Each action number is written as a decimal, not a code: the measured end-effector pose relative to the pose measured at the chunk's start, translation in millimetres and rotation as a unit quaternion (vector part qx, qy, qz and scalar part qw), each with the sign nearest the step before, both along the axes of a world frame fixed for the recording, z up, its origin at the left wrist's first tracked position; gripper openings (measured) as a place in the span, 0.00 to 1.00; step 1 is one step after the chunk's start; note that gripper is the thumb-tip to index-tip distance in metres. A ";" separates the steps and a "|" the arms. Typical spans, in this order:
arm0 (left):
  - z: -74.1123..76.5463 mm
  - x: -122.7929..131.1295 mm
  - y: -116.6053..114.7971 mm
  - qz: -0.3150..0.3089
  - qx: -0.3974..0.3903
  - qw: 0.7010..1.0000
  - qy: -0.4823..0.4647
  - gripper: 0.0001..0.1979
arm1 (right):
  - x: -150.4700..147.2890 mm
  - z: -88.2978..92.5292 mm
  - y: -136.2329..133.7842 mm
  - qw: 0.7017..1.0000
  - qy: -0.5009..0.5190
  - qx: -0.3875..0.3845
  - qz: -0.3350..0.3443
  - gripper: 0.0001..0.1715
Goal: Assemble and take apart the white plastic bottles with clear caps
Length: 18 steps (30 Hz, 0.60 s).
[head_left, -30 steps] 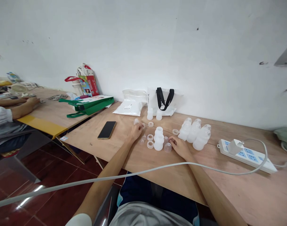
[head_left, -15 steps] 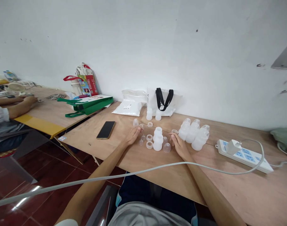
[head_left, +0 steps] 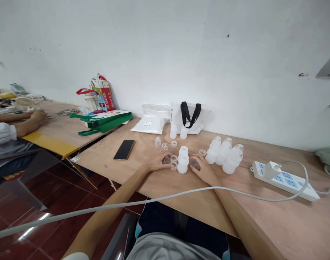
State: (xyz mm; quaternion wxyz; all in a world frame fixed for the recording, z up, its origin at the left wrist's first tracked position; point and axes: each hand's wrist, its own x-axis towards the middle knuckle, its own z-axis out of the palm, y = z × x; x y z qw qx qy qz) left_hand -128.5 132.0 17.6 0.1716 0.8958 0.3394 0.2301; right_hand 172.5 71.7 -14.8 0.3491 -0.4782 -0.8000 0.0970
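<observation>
Several frosted white baby bottles [head_left: 183,164] stand in a row between my two hands. My left hand [head_left: 156,160] lies curved on the table, thumb and fingers apart around the clear bottle teats [head_left: 166,159]. Its thumb reaches the lower of two white collar rings [head_left: 174,165]; whether it presses on it I cannot tell. To the right of the bottles, my right hand [head_left: 204,169] arches with parted fingers around clear domed caps [head_left: 195,164], partly hidden by it. Another cap [head_left: 157,142], a third ring [head_left: 174,143] and small clear teats [head_left: 164,146] lie farther back.
Several capped bottles [head_left: 225,151] stand at right, near a loose ring [head_left: 202,152] and a power strip [head_left: 285,180]. A grey cable [head_left: 159,198] crosses in front. A phone [head_left: 124,150] lies left. Behind are two bottles [head_left: 173,132] and white packages [head_left: 148,124]. A co-worker's hands [head_left: 36,121] rest far left.
My left hand has moved right and nearer, from beside the teats to around them. My right hand has turned inward over the clear caps. The bottles stay in place.
</observation>
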 end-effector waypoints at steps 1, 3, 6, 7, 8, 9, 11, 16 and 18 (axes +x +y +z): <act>-1.2 -0.5 0.7 0.004 -0.003 1.000 -0.002 0.27 | 1.4 -2.8 2.8 1.000 0.001 0.008 -0.012 0.14; -4.2 -2.0 2.2 0.018 -0.010 1.000 -0.014 0.25 | 3.7 -6.8 6.8 0.999 0.001 0.024 -0.037 0.15; -9.8 -3.7 4.3 0.031 -0.004 0.999 -0.025 0.22 | 4.7 -8.1 7.8 0.997 -0.002 0.047 -0.063 0.16; -11.7 -3.7 4.8 0.031 0.001 0.999 -0.021 0.21 | 4.4 -7.5 7.0 0.996 -0.002 0.055 -0.068 0.17; -13.4 -3.4 5.1 0.032 0.006 0.999 -0.014 0.19 | 3.9 -6.5 5.9 0.995 -0.001 0.063 -0.073 0.17; -15.0 -2.8 5.0 0.035 0.012 0.999 -0.007 0.18 | 3.3 -5.2 4.6 0.995 0.000 0.070 -0.077 0.17; -17.4 -0.9 3.7 0.050 0.022 0.998 0.001 0.16 | 1.6 -2.2 1.7 0.992 0.008 0.085 -0.088 0.18; -17.8 1.8 -5.9 0.103 0.023 0.994 0.003 0.23 | -3.0 7.2 -6.3 0.984 0.038 0.131 -0.114 0.17; -16.0 1.1 -10.3 0.115 0.022 0.993 -0.014 0.27 | -5.4 12.0 -11.0 0.980 0.043 0.159 -0.114 0.17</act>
